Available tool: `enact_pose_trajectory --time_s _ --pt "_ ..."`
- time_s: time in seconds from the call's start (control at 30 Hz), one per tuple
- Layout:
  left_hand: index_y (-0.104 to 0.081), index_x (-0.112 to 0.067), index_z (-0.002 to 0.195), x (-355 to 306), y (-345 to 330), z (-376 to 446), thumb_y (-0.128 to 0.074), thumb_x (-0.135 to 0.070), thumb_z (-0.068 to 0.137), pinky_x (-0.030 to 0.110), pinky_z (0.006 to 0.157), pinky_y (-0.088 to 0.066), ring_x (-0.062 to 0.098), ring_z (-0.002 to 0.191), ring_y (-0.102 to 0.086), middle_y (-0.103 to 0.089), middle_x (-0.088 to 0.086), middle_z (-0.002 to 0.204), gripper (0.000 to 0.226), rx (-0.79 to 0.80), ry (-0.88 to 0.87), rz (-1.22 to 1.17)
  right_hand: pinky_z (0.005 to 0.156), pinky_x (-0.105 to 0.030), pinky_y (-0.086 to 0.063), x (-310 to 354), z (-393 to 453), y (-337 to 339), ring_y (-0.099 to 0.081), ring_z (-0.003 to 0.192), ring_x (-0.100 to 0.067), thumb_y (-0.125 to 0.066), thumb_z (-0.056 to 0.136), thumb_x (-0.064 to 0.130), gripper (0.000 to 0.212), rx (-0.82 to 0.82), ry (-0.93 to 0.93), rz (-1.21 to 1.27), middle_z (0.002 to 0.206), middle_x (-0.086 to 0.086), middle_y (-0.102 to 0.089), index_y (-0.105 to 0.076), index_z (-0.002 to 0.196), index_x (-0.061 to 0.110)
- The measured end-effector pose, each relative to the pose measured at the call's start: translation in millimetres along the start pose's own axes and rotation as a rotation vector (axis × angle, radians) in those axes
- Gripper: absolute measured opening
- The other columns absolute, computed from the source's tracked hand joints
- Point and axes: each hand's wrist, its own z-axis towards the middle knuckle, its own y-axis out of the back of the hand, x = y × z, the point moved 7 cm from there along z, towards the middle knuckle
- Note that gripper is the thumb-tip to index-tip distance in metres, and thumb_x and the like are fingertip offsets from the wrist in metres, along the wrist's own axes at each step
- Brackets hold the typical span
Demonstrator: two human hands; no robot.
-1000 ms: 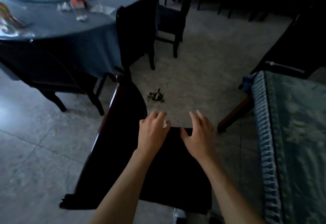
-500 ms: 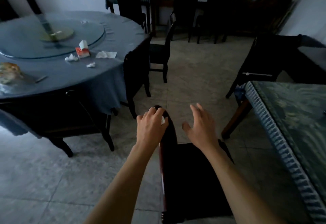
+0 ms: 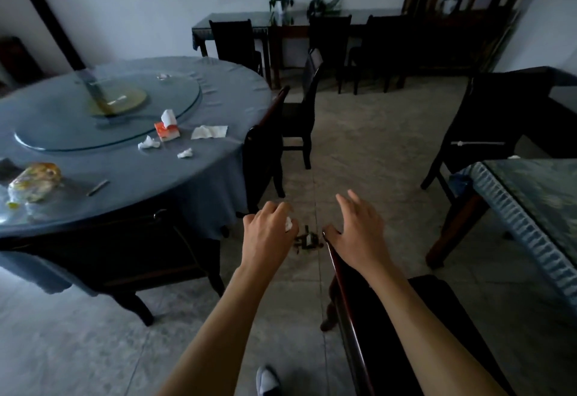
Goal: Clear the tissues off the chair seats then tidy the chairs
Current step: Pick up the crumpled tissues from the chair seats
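The left hand [image 3: 268,236] is curled around a small white tissue [image 3: 288,223], holding it out over the floor. The right hand [image 3: 359,233] rests spread and loose on the top of the near chair [image 3: 390,333]. More crumpled tissues [image 3: 149,143] lie on the round table [image 3: 203,177] at left.

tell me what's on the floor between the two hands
In the head view, a small dark object lies on the tiled floor between the left hand and right hand; what it is, I cannot tell.
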Motion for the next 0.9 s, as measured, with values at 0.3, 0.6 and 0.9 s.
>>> enact_pose_trajectory --time_s 0.3,0.6,0.9 --pt "-0.062 -0.016 0.105 62.3 -23.2 154.2 -0.056 -0.031 0.089 0.043 0.075 -0.051 0.025 0.083 -0.059 -0.057 0.002 0.094 0.023 0.051 -0.016 -0.084 0.117 -0.051 -0.021 35.9 143.5 -42.4 -0.017 0.147 -0.028 -0.047 0.094 0.051 0.069 0.000 -0.043 0.043 0.161 -0.008 -0.019 -0.024 0.152 0.019" --pt "-0.060 -0.013 0.103 64.6 -58.8 286.0 -0.059 -0.029 0.089 0.033 0.063 -0.044 0.022 0.085 -0.056 -0.050 -0.002 0.092 0.020 0.104 -0.145 -0.161 0.115 -0.046 -0.023 17.9 256.2 -52.4 -0.021 0.146 -0.029 -0.051 0.094 0.048 0.069 0.004 -0.157 0.002 0.161 -0.008 -0.020 -0.026 0.152 0.019" --pt "-0.062 -0.018 0.111 53.9 -129.9 419.4 -0.060 -0.027 0.087 0.036 0.070 -0.048 0.029 0.095 -0.059 -0.057 0.005 0.100 0.026 0.174 -0.267 -0.250 0.114 -0.046 -0.027 -22.0 365.9 -50.9 -0.024 0.144 -0.028 -0.052 0.092 0.046 0.068 -0.083 -0.322 -0.085 0.159 -0.006 -0.025 -0.028 0.150 0.021"
